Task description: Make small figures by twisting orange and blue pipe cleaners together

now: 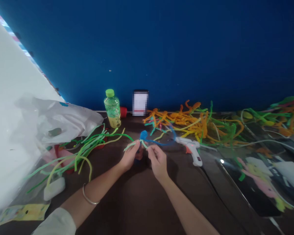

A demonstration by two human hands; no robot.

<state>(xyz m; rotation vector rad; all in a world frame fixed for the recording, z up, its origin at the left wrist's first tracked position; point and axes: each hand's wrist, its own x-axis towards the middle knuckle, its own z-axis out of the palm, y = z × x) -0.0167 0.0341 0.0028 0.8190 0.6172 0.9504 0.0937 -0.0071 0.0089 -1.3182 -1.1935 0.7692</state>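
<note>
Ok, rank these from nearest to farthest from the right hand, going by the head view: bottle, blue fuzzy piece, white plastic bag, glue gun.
From the right hand:
1. Blue fuzzy piece: just ahead, slightly left.
2. Glue gun: to the right.
3. Bottle: farther back, left.
4. White plastic bag: farther left than the bottle.

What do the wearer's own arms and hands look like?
Both the left hand and right hand are ungloved. The left forearm wears a thin, silvery bangle, with a pale sleeve behind it. The right forearm shows no sleeve or jewellery.
</note>
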